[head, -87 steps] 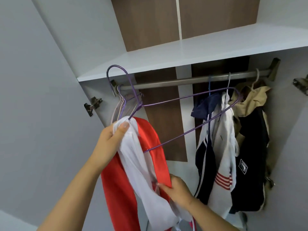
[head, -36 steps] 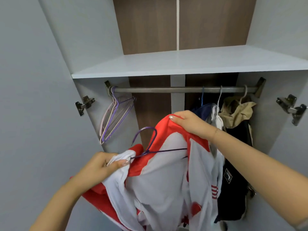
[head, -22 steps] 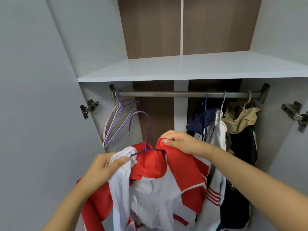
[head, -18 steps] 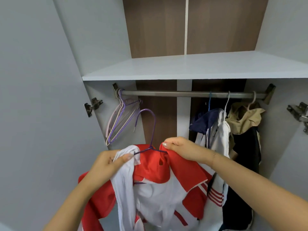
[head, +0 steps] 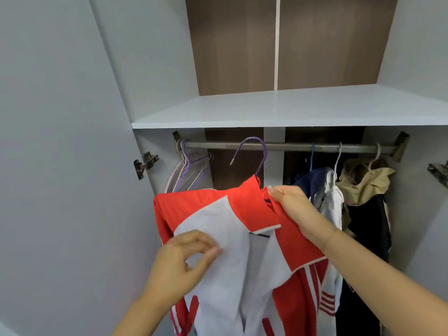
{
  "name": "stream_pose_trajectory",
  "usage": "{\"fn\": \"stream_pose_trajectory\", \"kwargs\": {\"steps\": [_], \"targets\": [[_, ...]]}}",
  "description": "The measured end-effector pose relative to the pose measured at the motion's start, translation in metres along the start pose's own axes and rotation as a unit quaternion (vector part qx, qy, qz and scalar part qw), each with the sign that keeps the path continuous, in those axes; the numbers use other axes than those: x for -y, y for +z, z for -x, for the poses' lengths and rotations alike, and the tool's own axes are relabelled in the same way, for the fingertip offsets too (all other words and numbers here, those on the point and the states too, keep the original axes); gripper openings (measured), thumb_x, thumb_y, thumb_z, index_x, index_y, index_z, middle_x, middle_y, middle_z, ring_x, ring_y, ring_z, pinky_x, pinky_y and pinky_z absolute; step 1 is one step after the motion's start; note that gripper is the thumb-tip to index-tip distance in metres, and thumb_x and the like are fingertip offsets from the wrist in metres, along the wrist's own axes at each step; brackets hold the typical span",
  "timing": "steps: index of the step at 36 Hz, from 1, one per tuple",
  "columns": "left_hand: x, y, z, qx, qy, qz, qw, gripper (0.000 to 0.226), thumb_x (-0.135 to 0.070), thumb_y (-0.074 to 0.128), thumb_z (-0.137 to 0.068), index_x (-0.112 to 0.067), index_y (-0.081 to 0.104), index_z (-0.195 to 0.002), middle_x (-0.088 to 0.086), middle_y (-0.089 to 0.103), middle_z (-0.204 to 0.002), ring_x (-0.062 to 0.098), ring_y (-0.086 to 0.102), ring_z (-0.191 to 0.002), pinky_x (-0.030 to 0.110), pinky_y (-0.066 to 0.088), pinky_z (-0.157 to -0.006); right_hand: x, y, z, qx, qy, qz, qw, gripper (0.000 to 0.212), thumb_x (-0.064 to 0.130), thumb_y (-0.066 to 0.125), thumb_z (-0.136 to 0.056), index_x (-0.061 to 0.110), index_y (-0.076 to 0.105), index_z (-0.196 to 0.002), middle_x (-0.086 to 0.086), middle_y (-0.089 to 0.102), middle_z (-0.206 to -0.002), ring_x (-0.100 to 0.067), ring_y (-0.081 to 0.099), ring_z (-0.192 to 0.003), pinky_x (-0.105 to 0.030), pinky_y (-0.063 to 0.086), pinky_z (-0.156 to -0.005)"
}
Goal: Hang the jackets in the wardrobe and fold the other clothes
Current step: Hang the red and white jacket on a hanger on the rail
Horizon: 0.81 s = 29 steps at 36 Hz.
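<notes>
The red and white jacket (head: pixel 244 238) sits on the purple hanger (head: pixel 257 154), whose hook rises in front of the rail (head: pixel 291 147) without clearly catching it; the right hand (head: pixel 294 209) grips the collar, while the left hand (head: pixel 186 258), blurred, hovers at the white front panel with fingers loosely curled, seemingly holding nothing. If the collar is released before the hook seats, the jacket could drop or slide off one shoulder. The hook might also snag the jackets hanging at the right (head: pixel 363 202).
</notes>
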<state>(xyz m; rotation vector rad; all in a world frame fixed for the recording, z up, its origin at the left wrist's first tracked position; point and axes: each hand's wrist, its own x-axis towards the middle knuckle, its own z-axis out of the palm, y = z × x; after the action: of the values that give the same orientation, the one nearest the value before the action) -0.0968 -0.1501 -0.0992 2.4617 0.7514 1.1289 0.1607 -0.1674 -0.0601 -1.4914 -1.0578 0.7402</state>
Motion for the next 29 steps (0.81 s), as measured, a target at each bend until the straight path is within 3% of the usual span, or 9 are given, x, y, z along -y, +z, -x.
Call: {"fn": "stream_pose_trajectory", "kwargs": {"steps": [3, 5, 7, 9, 13, 18, 20, 23, 29], "targets": [[-0.004, -0.016, -0.036, -0.148, -0.001, -0.006, 0.989, 0.022, -0.041, 0.055, -0.09, -0.023, 0.066, -0.083, -0.019, 0.061, -0.092, 0.005, 0.059, -0.093, 0.021, 0.044, -0.083, 0.019, -0.004, 0.003, 0.015, -0.066, 0.079, 0.995, 0.043, 0.02, 0.049, -0.1, -0.007, 0.053, -0.068, -0.016, 0.049, -0.067, -0.025, 0.044, -0.067, -0.033, 0.036, -0.07], [-0.008, -0.023, -0.064, -0.116, 0.005, -0.037, 0.992, 0.023, -0.052, 0.054, -0.087, -0.036, 0.057, -0.103, -0.027, 0.055, -0.108, -0.004, 0.05, -0.11, 0.015, 0.034, -0.095, 0.029, -0.002, 0.004, 0.034, -0.087, 0.115, 0.989, 0.045, 0.022, 0.048, -0.101, -0.006, 0.051, -0.066, -0.015, 0.048, -0.066, -0.024, 0.044, -0.066, -0.034, 0.036, -0.07], [-0.009, -0.023, -0.087, -0.016, -0.002, -0.06, 0.998, 0.044, -0.067, 0.047, -0.082, -0.043, 0.051, -0.119, -0.031, 0.054, -0.113, -0.011, 0.047, -0.111, 0.016, 0.034, -0.095, 0.04, 0.001, 0.004, 0.046, -0.106, 0.143, 0.983, 0.044, 0.024, 0.048, -0.101, 0.002, 0.054, -0.063, -0.01, 0.049, -0.062, -0.021, 0.046, -0.064, -0.034, 0.037, -0.069], [-0.009, -0.02, -0.103, 0.062, -0.007, -0.089, 0.994, 0.05, -0.075, 0.037, -0.079, -0.039, 0.059, -0.106, -0.02, 0.066, -0.094, -0.001, 0.058, -0.093, 0.022, 0.042, -0.078, 0.052, 0.002, 0.003, 0.042, -0.129, 0.162, 0.977, 0.046, 0.022, 0.049, -0.1, -0.003, 0.053, -0.062, -0.009, 0.047, -0.06, -0.019, 0.043, -0.063, -0.033, 0.035, -0.067], [-0.003, -0.023, -0.126, 0.036, 0.0, -0.023, 0.999, 0.06, -0.075, 0.037, -0.077, -0.019, 0.057, -0.074, -0.004, 0.06, -0.066, 0.011, 0.055, -0.067, 0.033, 0.045, -0.066, 0.076, -0.007, 0.0, 0.029, -0.146, 0.111, 0.983, 0.04, 0.022, 0.055, -0.098, -0.011, 0.059, -0.075, -0.012, 0.051, -0.068, -0.017, 0.045, -0.068, -0.031, 0.035, -0.07], [0.003, -0.05, -0.181, -0.006, 0.023, 0.107, 0.994, 0.049, -0.067, 0.049, -0.074, -0.019, 0.05, -0.066, -0.01, 0.04, -0.057, 0.006, 0.036, -0.056, 0.033, 0.032, -0.059, 0.122, -0.019, 0.006, 0.099, -0.2, 0.163, 0.961, 0.032, 0.032, 0.066, -0.087, 0.014, 0.067, -0.114, 0.0, 0.072, -0.108, -0.014, 0.067, -0.1, -0.028, 0.052, -0.089], [0.003, -0.061, -0.206, -0.01, 0.038, 0.148, 0.988, 0.06, -0.066, 0.052, -0.072, -0.006, 0.054, -0.072, 0.0, 0.04, -0.061, 0.008, 0.037, -0.06, 0.033, 0.032, -0.062, 0.14, -0.023, 0.001, 0.05, -0.24, 0.25, 0.937, 0.031, 0.032, 0.064, -0.089, 0.015, 0.066, -0.115, 0.005, 0.071, -0.106, -0.013, 0.066, -0.101, -0.034, 0.05, -0.094], [-0.002, -0.074, -0.243, -0.011, 0.077, 0.175, 0.981, 0.056, -0.06, 0.057, -0.077, -0.004, 0.057, -0.072, 0.001, 0.041, -0.062, 0.009, 0.038, -0.061, 0.032, 0.032, -0.062, 0.162, -0.027, -0.013, -0.073, -0.296, 0.302, 0.903, 0.026, 0.04, 0.058, -0.091, 0.017, 0.069, -0.093, 0.003, 0.068, -0.083, -0.02, 0.062, -0.083, -0.051, 0.048, -0.083], [-0.012, -0.089, -0.323, -0.025, 0.14, 0.225, 0.964, 0.043, -0.044, 0.065, -0.085, -0.002, 0.064, -0.075, -0.001, 0.045, -0.065, 0.008, 0.039, -0.062, 0.03, 0.03, -0.061, 0.204, -0.033, -0.05, -0.262, -0.345, 0.331, 0.838, 0.012, 0.047, 0.063, -0.088, 0.042, 0.072, -0.094, 0.02, 0.073, -0.088, -0.001, 0.067, -0.082, -0.039, 0.052, -0.076]]}}
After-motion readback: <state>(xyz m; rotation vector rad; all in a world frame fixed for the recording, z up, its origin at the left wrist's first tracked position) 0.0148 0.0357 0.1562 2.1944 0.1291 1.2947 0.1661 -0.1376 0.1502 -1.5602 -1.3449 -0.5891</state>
